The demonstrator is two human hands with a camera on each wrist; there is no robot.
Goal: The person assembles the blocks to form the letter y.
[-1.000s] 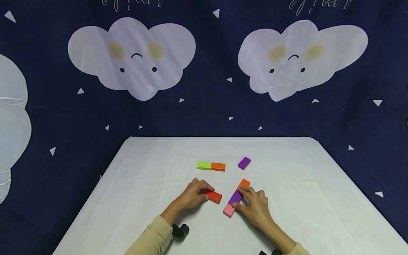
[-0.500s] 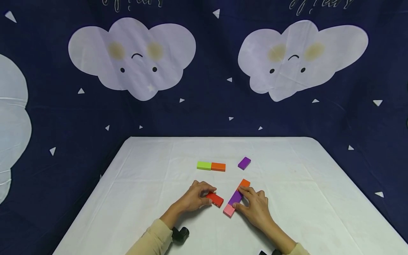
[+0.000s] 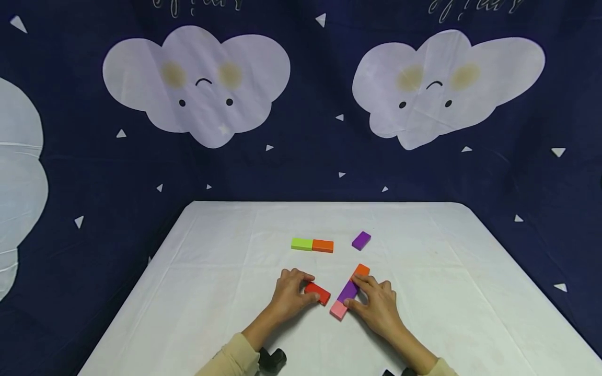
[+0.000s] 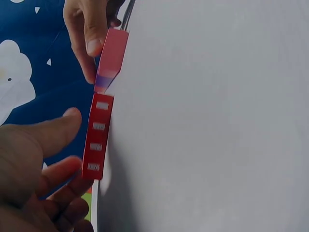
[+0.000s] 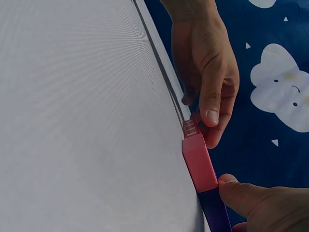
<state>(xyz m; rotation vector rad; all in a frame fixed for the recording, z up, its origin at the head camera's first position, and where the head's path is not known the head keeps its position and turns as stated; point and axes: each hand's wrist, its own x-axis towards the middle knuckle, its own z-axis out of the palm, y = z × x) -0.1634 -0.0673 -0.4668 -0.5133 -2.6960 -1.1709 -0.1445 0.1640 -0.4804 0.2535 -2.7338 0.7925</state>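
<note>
Red block (image 3: 317,292): gripped by left hand (image 3: 290,293) on white worktop (image 3: 211,292). Pink-purple-orange row (image 3: 349,291): right hand (image 3: 376,305) lay alongside, fingers relaxed, touching it.

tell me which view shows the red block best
The head view: the red block lies flat on the white table, held at its near end by the left hand, close to the pink-purple-orange row. The left wrist view shows only its ridged edge, up close; the right wrist view shows just a sliver.
</note>
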